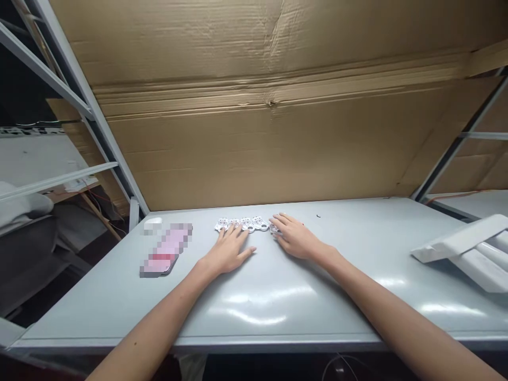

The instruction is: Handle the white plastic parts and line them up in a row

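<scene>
Four white pieces (259,223) lie lined up on the tabletop (270,288), the left hand (229,251) spread at their near edge; a fifth (274,229), not clearly in line yet, sits partly under the right hand (297,238), whose grip cannot be told

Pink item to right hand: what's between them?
Head view: the left hand and most of the row of white pieces lie between the pink item and right hand.
</scene>
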{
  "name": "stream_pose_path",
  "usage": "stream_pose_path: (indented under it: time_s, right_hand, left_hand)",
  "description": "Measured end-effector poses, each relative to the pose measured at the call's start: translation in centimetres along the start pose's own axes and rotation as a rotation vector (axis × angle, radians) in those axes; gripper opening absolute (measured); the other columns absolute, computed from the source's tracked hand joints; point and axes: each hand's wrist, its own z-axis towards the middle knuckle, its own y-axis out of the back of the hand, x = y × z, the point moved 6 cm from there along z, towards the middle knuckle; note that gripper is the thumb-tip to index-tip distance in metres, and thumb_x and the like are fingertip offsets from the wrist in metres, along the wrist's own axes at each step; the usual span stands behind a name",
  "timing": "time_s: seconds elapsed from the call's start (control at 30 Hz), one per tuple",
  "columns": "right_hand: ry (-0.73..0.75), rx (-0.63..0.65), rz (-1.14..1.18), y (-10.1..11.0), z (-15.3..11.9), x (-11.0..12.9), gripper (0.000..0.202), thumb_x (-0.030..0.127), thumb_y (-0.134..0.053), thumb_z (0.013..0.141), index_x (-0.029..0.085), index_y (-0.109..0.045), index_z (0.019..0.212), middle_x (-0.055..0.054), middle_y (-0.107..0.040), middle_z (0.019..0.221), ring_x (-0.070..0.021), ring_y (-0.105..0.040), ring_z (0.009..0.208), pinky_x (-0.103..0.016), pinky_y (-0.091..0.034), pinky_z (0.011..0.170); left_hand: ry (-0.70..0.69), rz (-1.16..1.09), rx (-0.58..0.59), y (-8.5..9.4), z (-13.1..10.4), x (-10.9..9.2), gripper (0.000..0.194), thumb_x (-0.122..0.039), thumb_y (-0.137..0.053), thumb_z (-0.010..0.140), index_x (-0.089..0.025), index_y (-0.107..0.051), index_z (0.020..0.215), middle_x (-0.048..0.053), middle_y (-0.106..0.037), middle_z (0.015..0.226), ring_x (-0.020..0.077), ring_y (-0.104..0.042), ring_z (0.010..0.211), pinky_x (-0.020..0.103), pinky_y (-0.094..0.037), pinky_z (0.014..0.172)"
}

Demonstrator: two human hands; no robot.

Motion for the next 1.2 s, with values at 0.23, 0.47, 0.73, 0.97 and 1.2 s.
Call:
stream_pose_path:
  time_s: [0.23,0.47,0.73,0.97,1.2]
  right_hand:
    - [-0.025,0.07,0.044,0.0,-0.3,-0.7,0.035,0.018,-0.042,0.094,0.018,-0.054,0.127,-0.017,-0.06,0.122,-0.0301,-0.056,0.11,-0.045,-0.048,0.09]
    - [0.111,0.038,0.251,1.5,-0.5,2.3,0.05,0.036,-0.057,0.091,0.022,-0.047,0.137,-0.014,-0.06,0.121,-0.0272,-0.056,0.109,-0.041,-0.048,0.09]
    - [0.245,0.03,0.399,-0.2,-0.2,3.9,0.048,0.03,-0.059,0.09,0.023,-0.049,0.136,-0.013,-0.062,0.123,-0.0261,-0.057,0.113,-0.044,-0.048,0.095]
    - [0.192,-0.058,0.322,0.0,-0.1,2.5,0.021,0.02,-0.054,0.091,0.021,-0.07,0.105,-0.012,-0.065,0.116,-0.0234,-0.061,0.106,-0.041,-0.05,0.093]
    - [0.161,-0.045,0.308,-0.5,0.2,2.9,0.019,0.016,-0.058,0.089,0.02,-0.074,0.097,-0.01,-0.069,0.108,-0.0223,-0.064,0.097,-0.037,-0.052,0.085]
  left_hand:
    - [-0.024,0.009,-0.016,0.1,-0.1,0.1,0.055,-0.055,-0.034,0.099,-0.018,-0.045,0.14,0.017,-0.035,0.155,0.0342,-0.026,0.146,0.06,-0.016,0.116]
    - [-0.038,-0.004,-0.048,0.6,-0.2,0.0,0.05,-0.053,-0.037,0.099,-0.022,-0.046,0.137,0.014,-0.046,0.148,0.0329,-0.034,0.142,0.058,-0.018,0.116]
    - [-0.117,0.003,-0.048,1.5,-0.6,-0.5,0.053,-0.05,-0.046,0.097,-0.022,-0.045,0.142,0.012,-0.042,0.151,0.0323,-0.029,0.144,0.055,-0.018,0.118]
    - [-0.146,-0.046,-0.091,1.5,-0.5,-0.5,0.057,-0.054,-0.055,0.092,-0.023,-0.05,0.139,0.012,-0.04,0.153,0.0353,-0.029,0.144,0.055,-0.023,0.117]
    - [-0.172,-0.05,-0.137,0.8,-0.1,-0.7,0.051,-0.055,-0.051,0.095,-0.023,-0.054,0.135,0.011,-0.043,0.15,0.0314,-0.032,0.143,0.051,-0.026,0.118]
